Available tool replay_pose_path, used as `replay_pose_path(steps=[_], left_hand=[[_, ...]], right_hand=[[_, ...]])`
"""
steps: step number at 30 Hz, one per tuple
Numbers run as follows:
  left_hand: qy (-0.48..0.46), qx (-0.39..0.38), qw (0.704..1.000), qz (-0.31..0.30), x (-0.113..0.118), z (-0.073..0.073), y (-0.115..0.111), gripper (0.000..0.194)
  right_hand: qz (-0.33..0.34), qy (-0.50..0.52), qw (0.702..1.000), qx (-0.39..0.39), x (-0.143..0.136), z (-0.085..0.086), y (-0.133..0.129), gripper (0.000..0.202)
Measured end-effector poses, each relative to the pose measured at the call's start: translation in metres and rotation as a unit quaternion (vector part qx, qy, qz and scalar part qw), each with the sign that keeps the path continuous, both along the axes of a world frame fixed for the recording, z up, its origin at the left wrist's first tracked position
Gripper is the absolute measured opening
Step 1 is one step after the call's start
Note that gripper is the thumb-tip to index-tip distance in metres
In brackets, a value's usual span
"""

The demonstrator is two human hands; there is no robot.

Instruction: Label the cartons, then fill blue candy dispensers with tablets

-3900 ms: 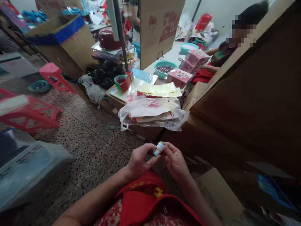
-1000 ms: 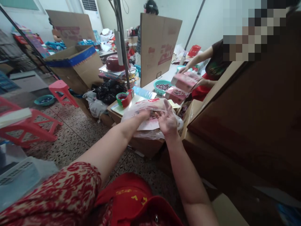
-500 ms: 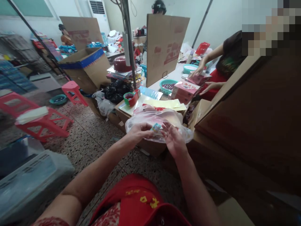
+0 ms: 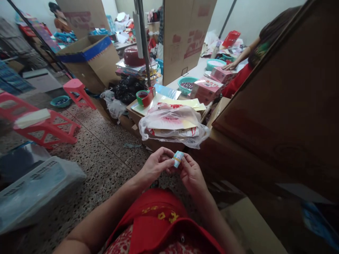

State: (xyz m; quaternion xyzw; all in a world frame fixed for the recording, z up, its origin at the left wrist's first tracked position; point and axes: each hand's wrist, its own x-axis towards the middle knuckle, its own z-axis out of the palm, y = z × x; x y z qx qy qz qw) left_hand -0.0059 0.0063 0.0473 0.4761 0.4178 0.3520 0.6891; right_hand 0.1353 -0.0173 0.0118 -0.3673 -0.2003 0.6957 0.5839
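Rising on my right is a large brown cardboard box (image 4: 278,113). Below me spreads my red apron (image 4: 149,229), and ahead lies a clear plastic bag (image 4: 198,138) with printed papers (image 4: 169,123) in it. Nearer than the bag, my left hand (image 4: 156,164) and right hand (image 4: 192,173) meet in a narrow pinch, holding a small pale-blue bundle (image 4: 179,155) between them. Around the bundle's middle runs a thin orange-yellow band (image 4: 177,159).

The bundle (image 4: 178,159) is in the hands (image 4: 156,165), in front of the plastic bag (image 4: 172,124). Behind the bag are tape (image 4: 148,99) and, farther back, a bowl (image 4: 184,92). A stool (image 4: 73,85) stands left of the bag, a box (image 4: 286,116) right.
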Motion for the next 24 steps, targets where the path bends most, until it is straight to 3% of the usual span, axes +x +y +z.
replay_pose_path(steps=[6,12,15,19,22,24], left_hand=[[0.080,0.022,0.995,-0.051,0.007,-0.009,-0.015,0.027],[0.177,0.178,0.968,-0.014,0.004,-0.012,-0.019,0.022],[0.234,0.311,0.921,-0.001,0.002,-0.014,-0.020,0.016],[0.313,0.460,0.831,0.006,0.002,-0.021,-0.023,0.017],[0.367,0.520,0.771,0.029,0.004,-0.025,-0.027,0.018],[0.381,0.537,0.752,0.038,0.004,-0.026,-0.028,0.019]], right_hand=[[-0.009,0.038,0.999,-0.030,0.008,-0.006,-0.021,0.028],[0.008,0.045,0.997,-0.057,0.015,-0.007,-0.027,0.029],[0.011,0.047,0.996,-0.069,0.015,-0.006,-0.027,0.029],[0.006,0.034,0.996,-0.077,0.014,-0.008,-0.025,0.037],[0.012,0.009,0.997,-0.072,0.013,-0.011,-0.025,0.043],[0.018,-0.007,0.997,-0.074,0.012,-0.013,-0.024,0.043]])
